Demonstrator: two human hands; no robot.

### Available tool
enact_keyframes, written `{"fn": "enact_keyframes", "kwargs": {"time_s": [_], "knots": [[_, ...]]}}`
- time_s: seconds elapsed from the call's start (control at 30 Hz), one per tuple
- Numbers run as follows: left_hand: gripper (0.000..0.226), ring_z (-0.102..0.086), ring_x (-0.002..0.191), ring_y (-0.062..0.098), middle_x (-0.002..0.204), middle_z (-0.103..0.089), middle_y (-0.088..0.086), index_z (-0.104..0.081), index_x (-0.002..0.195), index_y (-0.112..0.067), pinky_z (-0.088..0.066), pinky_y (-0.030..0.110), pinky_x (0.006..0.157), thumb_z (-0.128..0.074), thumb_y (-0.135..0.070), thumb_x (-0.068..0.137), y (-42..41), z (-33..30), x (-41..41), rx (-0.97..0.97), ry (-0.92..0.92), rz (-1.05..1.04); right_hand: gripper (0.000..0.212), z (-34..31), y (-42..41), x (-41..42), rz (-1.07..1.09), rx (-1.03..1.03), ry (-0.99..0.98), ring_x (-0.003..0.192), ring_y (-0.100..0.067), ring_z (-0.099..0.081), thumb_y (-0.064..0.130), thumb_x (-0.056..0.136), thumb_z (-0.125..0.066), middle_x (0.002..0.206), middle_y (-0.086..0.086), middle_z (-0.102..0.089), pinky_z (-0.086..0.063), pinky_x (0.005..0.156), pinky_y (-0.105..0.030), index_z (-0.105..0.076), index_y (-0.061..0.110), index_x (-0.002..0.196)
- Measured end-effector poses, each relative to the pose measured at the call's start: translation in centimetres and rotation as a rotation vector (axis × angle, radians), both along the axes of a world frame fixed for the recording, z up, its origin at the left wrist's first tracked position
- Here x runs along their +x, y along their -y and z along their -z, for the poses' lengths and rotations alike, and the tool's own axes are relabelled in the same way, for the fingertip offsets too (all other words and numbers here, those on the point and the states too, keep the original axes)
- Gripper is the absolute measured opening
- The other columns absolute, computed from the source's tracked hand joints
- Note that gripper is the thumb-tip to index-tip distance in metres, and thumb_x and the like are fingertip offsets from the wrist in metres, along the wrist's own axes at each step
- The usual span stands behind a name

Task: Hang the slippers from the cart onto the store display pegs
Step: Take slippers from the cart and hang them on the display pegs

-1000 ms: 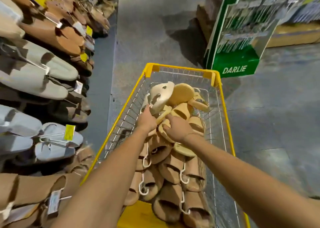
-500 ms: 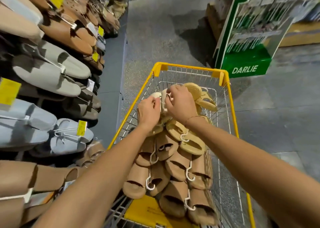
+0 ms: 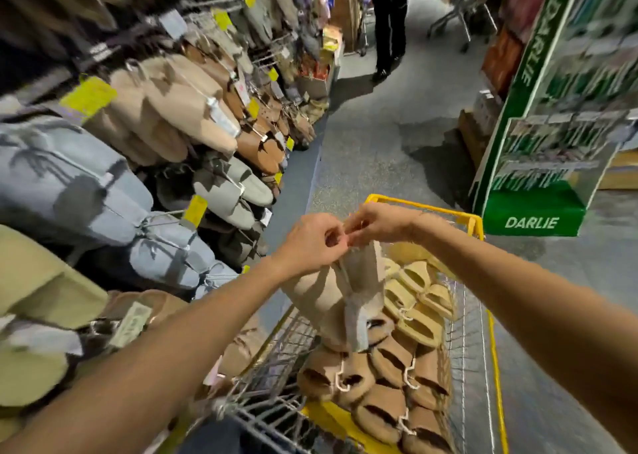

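Both hands [image 3: 340, 234] pinch the top of one beige pair [image 3: 340, 295] above the cart [image 3: 474, 224]; none hung yet, many pairs remain.

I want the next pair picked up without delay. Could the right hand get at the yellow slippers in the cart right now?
Probably not yet: the right hand and left hand both pinch the top of the beige slippers. The yellow slippers lie uncovered just below.

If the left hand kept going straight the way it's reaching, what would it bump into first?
The left hand points right, toward the right hand, which it nearly touches above the cream slipper pair that both pinch at the top. That hand would likely be met first, though blur hides the exact gap.
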State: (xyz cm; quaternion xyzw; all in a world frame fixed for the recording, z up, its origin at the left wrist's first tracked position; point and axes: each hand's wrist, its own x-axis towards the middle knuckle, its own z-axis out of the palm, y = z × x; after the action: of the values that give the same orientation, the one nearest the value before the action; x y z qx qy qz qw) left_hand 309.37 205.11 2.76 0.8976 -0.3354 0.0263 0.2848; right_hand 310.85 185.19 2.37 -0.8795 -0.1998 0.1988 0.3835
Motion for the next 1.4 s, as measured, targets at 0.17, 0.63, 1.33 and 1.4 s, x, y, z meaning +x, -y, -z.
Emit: {"fn": "enact_keyframes", "kwargs": {"time_s": [0.17,0.63,1.33,1.4], "knots": [[0.010,-0.059,0.072,0.018,0.084,-0.064,-0.002,-0.058,0.101,-0.026,-0.048,0.038,0.065,-0.057,-0.018,0.096,-6.7,-8.6,-6.8,-0.092,-0.020,-0.185,0.025,-8.9,-7.3,-4.0,-0.015,0.070,0.141,0.066,-0.008,-0.049,0.031,0.091,-0.073,0.070,0.000,-0.056,-0.045,0.065,-0.030,-0.074,0.007,0.083],[0.035,-0.057,0.075,0.020,0.077,-0.056,-0.005,-0.069,0.075,-0.022,-0.043,0.035,0.063,-0.054,-0.043,0.098,-30.1,-32.4,-25.5,-0.117,0.720,-0.920,0.033,-36.9,-33.4,-15.5,-0.464,0.359,0.532,0.049,-0.005,-0.046,0.041,0.094,-0.066,0.053,0.012,-0.053,-0.041,0.049,-0.023,-0.074,0.020,0.070],[0.028,-0.064,0.078,0.014,0.081,-0.070,-0.003,-0.074,0.081,-0.017,-0.053,0.042,0.075,-0.056,-0.032,0.098,-40.9,-45.8,-34.7,-0.053,0.784,-1.397,0.035,-47.9,-52.7,-22.3,-0.453,0.867,0.443,0.043,-0.008,-0.047,0.032,0.096,-0.065,0.054,0.000,-0.059,-0.039,0.050,-0.022,-0.072,0.011,0.069],[0.023,-0.062,0.083,0.012,0.086,-0.065,-0.007,-0.074,0.089,-0.020,-0.053,0.039,0.077,-0.057,-0.033,0.098,-41.5,-46.4,-34.4,-0.066,0.809,-1.398,0.034,-48.0,-53.8,-21.9,-0.445,0.921,0.462,0.049,-0.006,-0.049,0.030,0.096,-0.064,0.052,0.006,-0.060,-0.042,0.055,-0.024,-0.072,0.015,0.067]]}}
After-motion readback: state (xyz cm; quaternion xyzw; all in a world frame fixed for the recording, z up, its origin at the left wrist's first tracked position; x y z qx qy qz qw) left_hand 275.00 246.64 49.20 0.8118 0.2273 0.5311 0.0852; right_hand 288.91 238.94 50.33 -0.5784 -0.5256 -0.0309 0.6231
